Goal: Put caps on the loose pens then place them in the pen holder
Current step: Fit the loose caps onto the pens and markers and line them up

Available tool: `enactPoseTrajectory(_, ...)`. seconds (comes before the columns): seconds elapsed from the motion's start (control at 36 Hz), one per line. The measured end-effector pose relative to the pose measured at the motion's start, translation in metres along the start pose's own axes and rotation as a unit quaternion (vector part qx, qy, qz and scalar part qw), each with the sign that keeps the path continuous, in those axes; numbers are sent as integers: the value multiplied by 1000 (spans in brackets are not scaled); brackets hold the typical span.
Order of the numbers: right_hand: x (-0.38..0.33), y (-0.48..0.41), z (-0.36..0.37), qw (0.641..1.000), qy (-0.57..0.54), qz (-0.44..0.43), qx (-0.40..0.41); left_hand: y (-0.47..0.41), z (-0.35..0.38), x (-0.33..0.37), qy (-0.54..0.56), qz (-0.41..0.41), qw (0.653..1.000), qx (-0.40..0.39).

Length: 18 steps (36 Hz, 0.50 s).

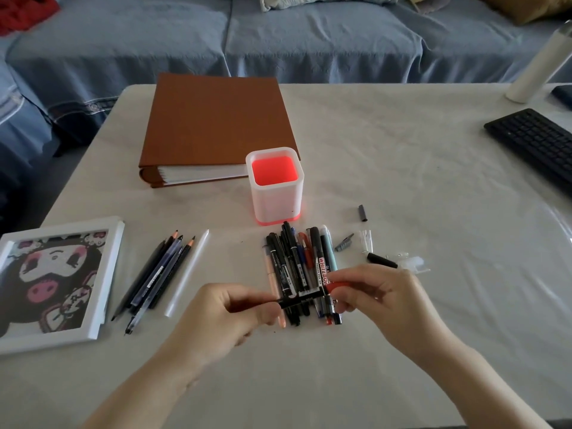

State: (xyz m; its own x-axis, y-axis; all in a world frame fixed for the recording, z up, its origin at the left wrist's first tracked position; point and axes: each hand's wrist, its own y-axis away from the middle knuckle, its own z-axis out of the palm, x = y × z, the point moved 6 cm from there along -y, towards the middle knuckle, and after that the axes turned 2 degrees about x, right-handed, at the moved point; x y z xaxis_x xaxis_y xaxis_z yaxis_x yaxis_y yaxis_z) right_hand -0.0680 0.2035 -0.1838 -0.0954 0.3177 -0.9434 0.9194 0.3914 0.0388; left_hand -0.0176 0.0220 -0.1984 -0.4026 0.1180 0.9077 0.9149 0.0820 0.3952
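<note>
Hands (216, 317) (390, 295) curled, pinching pen (297, 301) — red cap (339, 286)

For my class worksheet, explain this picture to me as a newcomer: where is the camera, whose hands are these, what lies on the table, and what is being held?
There is no machine: a person wears one camera on the head, looking down at their own hands. The left hand grips a black pen; the right hand pinches a red piece, probably a cap. On the white table lie a pile of pens, pencils, loose caps, an empty pen holder, a brown binder, a framed picture and a keyboard.
</note>
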Motion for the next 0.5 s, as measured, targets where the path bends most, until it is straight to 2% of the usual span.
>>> enactPoseTrajectory(0.11, 3, -1, 2, 990, 131, -35, -46, 1, 3, 9, -52, 65, 996, -11)
enactPoseTrajectory(0.19, 3, 1, 6, 980, 176, -71, -68, 2, 3, 10, -76, 116, 990, 1)
enactPoseTrajectory(0.36, -5, 1, 8, 974, 182, -123, -58, 6, 0, 15, -157, 241, 957, 40)
enactPoseTrajectory(0.5, -7, -5, 8, 980, 160, -110, -45, 11, -3, 20, -205, 320, 921, 82)
